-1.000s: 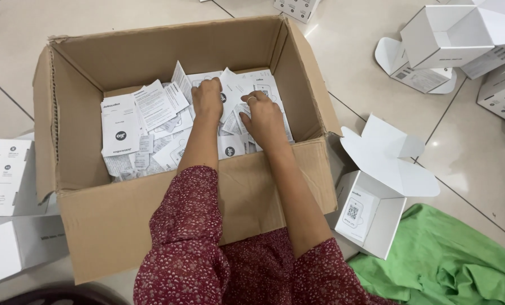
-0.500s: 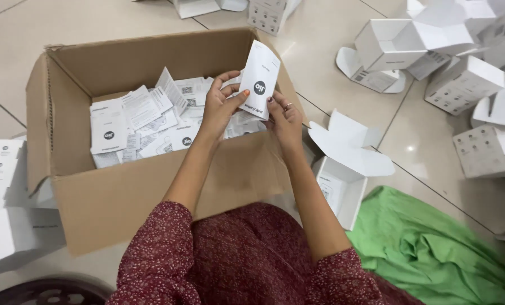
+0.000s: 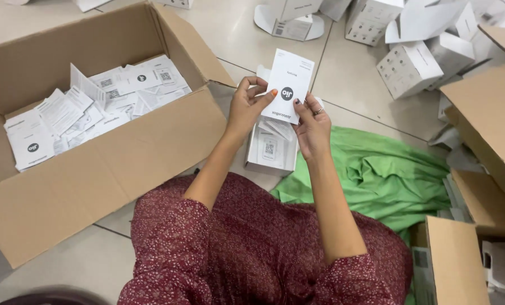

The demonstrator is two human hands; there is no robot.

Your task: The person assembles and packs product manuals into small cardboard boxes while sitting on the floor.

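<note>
Above the small open box (image 3: pixel 272 148), both hands pinch one white leaflet (image 3: pixel 287 86): the left hand (image 3: pixel 245 108) grips its lower left edge with thumb in front, and the right hand (image 3: pixel 311 121) holds its lower right corner between fingertips. Both hands are clamped on the leaflet, close together, just apart from each other. The leaflet stands nearly upright with its long axis running up and away from the box, tilted slightly to the right; its printed face is turned toward the camera and the print reads upside down, so its top end points down toward the box. To handle it well, I judge a light pinch at the edges keeps it flat, with the long axis lined up to the box's long side.

Left of the box sits a large carton (image 3: pixel 94 158) heaped with similar leaflets. A green cloth (image 3: pixel 376 175) lies to the box's right on the tiled floor (image 3: pixel 354 73). Beyond the box lie more white boxes (image 3: pixel 408 68), and further cartons (image 3: pixel 484 118) stand to its right.
</note>
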